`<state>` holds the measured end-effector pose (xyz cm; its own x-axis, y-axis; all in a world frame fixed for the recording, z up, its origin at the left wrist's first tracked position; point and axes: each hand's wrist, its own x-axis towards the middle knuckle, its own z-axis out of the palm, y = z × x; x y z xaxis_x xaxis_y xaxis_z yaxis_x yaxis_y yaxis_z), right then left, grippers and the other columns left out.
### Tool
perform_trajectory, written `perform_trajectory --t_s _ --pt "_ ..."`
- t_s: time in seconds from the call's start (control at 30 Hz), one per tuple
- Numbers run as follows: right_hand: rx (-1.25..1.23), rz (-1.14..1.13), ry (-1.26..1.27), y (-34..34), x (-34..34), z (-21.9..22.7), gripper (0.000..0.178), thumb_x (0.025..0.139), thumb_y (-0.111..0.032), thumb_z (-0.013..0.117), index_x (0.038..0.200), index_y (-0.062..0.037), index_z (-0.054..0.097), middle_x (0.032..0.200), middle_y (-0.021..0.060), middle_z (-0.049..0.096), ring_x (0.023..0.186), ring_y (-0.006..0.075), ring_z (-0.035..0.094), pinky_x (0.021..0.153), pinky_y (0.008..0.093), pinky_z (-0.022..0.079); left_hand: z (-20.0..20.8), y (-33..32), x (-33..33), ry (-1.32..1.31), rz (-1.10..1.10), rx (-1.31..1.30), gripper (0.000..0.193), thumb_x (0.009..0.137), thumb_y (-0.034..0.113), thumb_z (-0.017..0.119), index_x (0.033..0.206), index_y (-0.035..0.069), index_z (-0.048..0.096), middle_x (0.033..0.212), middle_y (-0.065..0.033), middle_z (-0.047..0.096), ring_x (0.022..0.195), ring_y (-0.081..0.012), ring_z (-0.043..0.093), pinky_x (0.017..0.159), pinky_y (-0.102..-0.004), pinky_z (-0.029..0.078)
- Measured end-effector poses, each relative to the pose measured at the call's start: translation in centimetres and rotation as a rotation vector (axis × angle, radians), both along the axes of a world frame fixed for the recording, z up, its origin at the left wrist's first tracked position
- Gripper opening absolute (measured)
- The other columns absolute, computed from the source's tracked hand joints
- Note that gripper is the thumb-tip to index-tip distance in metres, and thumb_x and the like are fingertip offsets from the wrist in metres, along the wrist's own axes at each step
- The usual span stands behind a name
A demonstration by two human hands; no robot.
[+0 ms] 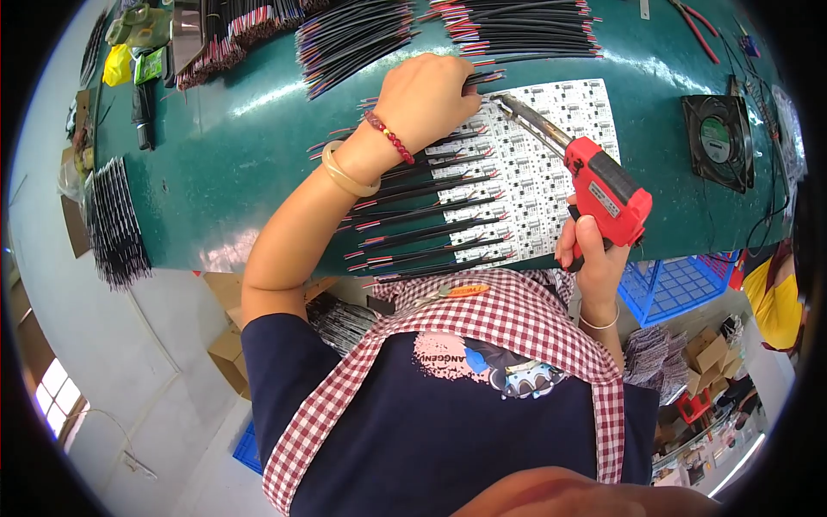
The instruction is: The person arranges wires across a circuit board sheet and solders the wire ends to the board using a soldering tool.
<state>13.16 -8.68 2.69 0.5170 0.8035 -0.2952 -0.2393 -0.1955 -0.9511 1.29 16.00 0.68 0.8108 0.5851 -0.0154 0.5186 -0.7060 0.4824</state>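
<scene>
At the green workbench (pixel 224 146), as the head view has it, I see the left hand (pixel 426 96) with fingers and thumb pinched on a black cable (pixel 469 87) by the upper left corner of a white circuit-board panel (pixel 538 177). The right hand (pixel 596 263) is wrapped round the handle of a red soldering gun (pixel 607 194), its tip just beside the left fingertips. More cables (pixel 431 228) overlap the panel's left edge; a cooling fan (pixel 717 140) sits well apart, to the right.

The circuit panel (pixel 551 202) lies on the bench (pixel 220 155), cables (pixel 413 235) left, fan (pixel 717 140) right.
</scene>
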Motion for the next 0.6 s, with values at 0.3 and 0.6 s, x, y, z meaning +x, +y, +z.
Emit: perform_trajectory --t_s 0.3,0.6 --pt "-0.048 0.095 -0.120 -0.29 0.27 -0.43 0.022 0.093 -0.013 0.047 0.102 0.0061 0.050 0.055 0.0050 0.048 0.043 0.0107 0.045 0.043 0.0242 0.040 0.04 -0.82 0.13 0.003 0.018 0.107 0.017 0.075 0.020 0.062 0.073 0.003 0.062 0.066 -0.0165 0.062 0.065 -0.0356 0.061 0.059 -0.0439 0.049" --pt "-0.012 -0.021 -0.032 -0.12 -0.25 0.12 0.015 0.091 -0.011 0.051 0.092 0.0037 0.052 0.057 0.0036 0.051 0.044 0.0087 0.046 0.044 0.0236 0.040 0.02 -0.92 0.22 0.032 0.012 0.149 0.017 0.076 0.019 0.062 0.073 0.003 0.062 0.068 -0.0169 0.063 0.066 -0.0353 0.061 0.060 -0.0442 0.049"
